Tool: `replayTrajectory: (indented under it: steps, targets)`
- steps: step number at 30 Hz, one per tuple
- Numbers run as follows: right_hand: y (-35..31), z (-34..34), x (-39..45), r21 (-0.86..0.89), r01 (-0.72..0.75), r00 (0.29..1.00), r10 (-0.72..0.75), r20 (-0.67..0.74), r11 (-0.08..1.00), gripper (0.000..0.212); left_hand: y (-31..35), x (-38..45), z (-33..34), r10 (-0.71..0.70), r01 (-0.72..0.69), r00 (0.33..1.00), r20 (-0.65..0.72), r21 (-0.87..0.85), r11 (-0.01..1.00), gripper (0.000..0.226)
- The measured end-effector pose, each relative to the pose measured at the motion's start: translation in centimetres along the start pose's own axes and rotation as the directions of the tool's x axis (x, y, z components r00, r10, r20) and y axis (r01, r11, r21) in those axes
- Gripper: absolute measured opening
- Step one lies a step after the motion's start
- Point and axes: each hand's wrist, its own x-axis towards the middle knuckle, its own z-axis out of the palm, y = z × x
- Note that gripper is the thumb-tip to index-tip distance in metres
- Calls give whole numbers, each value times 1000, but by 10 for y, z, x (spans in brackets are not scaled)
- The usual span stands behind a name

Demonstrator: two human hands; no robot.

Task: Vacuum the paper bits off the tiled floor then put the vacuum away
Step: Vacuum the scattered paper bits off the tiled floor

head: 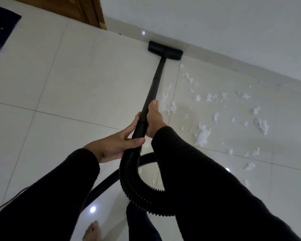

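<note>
Vacuum wand gripped by both hands, left and right; many paper bits beside.

My right sleeve hides the hose toward five o'clock; the vacuum's body lies out of frame; the dark mat is cropped at nine o'clock.

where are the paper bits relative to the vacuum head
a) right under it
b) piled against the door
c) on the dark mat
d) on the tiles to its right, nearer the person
d: the paper bits lie scattered on the tiles right of the wand, while the vacuum head sits at the wall.
</note>
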Motion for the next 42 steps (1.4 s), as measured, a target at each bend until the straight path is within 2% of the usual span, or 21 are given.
replayTrajectory:
  steps: [14,27,42]
  targets:
    - [9,-40,-27,53,-33,999,35,-20,998,50,-16,-10,35,-10,10,1000,19,13,1000,91]
    - [54,-58,-60,14,7,1000,-7,1,1000,42,-54,-43,52,-33,31,999,37,45,998,86]
    - [126,-64,-108,-43,48,998,-50,-36,998,49,-114,-101,59,-32,31,999,7,98,995,85]
